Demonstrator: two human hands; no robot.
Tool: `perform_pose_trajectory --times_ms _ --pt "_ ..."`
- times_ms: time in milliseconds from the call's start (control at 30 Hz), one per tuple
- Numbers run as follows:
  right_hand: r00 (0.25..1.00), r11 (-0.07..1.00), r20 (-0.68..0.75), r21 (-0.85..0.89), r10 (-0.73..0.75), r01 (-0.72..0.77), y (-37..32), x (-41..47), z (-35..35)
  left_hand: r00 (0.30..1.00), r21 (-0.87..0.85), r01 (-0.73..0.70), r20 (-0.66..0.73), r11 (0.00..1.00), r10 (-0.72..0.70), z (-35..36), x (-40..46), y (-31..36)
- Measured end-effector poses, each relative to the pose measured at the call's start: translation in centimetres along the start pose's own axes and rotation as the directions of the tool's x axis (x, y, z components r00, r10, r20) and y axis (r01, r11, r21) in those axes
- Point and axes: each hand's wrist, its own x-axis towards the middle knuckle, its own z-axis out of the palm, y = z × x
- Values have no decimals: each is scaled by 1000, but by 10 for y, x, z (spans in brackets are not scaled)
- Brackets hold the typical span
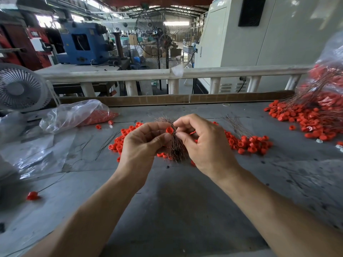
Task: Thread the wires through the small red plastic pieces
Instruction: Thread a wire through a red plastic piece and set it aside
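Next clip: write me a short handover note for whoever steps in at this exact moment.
Left hand grips the bundle of wires and pinches one red piece.
Right hand pinches at a wire beside that piece; whether it is through cannot be told.
Done: threaded pieces heaped far right.
Left: loose red pieces on the table, more in the bag.

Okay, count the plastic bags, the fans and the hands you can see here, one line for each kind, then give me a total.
Plastic bags: 3
Fans: 2
Hands: 2, left hand, right hand
Total: 7
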Motion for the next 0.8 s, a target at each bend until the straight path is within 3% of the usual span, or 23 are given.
perform_pose_trajectory --times_ms 800 --pt "999 998 44 51 18 -20 1 -1 -5 998 -91 49 54 995 -44 -3 1 3"
